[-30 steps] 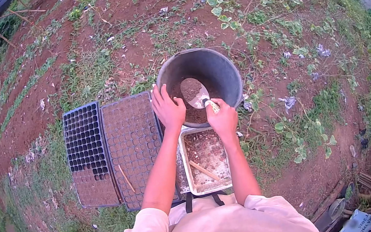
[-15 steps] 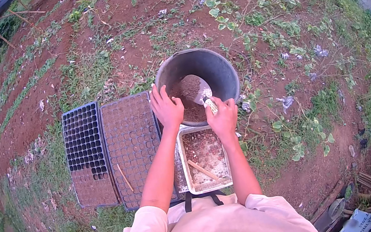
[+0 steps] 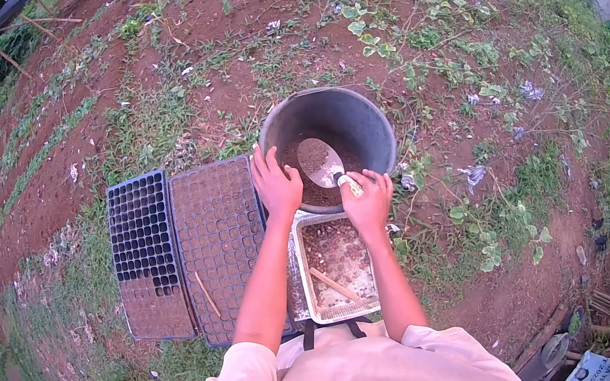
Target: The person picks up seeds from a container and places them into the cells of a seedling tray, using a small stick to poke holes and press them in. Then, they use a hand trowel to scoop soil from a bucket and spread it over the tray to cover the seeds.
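A dark round bucket [image 3: 356, 112] with brown soil in its bottom stands on the ground in front of me. My left hand [image 3: 276, 183] rests on its near left rim, fingers spread. My right hand [image 3: 369, 200] grips the handle of a small trowel [image 3: 320, 162], whose blade carries soil and sits level inside the bucket. Just below my hands lies a white rectangular sieve tray [image 3: 305, 272] with coarse soil lumps and a wooden stick [image 3: 335, 284] in it.
Two black seedling trays lie to the left: a soil-filled one [image 3: 220, 238] with a thin stick on it, and a partly filled one [image 3: 145, 255]. Red earth, grass and creeping weeds surround everything. Debris lies at the lower right corner.
The trowel blade rose from the soil and tilted half a second ago; now it lies level again, loaded with soil. My left hand stayed on the rim.
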`<state>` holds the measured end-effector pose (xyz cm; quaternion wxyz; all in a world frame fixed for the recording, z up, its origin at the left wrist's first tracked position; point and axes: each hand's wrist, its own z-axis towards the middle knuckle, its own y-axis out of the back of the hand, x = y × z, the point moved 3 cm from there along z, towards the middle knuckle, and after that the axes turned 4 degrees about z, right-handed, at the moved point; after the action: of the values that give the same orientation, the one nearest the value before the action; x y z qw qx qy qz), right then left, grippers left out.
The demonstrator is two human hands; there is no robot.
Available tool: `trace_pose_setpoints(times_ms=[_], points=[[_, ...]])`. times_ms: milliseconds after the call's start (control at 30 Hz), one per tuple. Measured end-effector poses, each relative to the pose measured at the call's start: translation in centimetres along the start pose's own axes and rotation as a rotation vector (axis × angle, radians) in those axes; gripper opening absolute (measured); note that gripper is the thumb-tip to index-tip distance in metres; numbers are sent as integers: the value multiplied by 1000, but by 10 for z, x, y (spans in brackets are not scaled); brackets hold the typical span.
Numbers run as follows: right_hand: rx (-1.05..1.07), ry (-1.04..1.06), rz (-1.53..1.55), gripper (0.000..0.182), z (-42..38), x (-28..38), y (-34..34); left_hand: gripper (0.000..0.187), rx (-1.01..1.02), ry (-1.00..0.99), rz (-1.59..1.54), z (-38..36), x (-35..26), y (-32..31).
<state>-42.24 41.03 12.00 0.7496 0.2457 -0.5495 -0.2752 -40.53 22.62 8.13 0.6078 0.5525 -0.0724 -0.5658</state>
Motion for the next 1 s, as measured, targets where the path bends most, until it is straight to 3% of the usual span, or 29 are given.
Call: trace_pose_setpoints(times_ms=[300, 567, 733, 1000], points=[[-38, 17, 83, 26, -10, 28, 25, 61, 159, 25, -147, -31, 21, 45], [30, 56, 149, 26, -36, 71, 22, 57, 111, 97, -166, -66, 82, 110], [122, 108, 209, 27, -74, 116, -2, 56, 76, 110, -105, -86, 151, 152], [344, 12, 466, 28, -163, 178, -79, 54, 70, 187, -80, -144, 287, 225]])
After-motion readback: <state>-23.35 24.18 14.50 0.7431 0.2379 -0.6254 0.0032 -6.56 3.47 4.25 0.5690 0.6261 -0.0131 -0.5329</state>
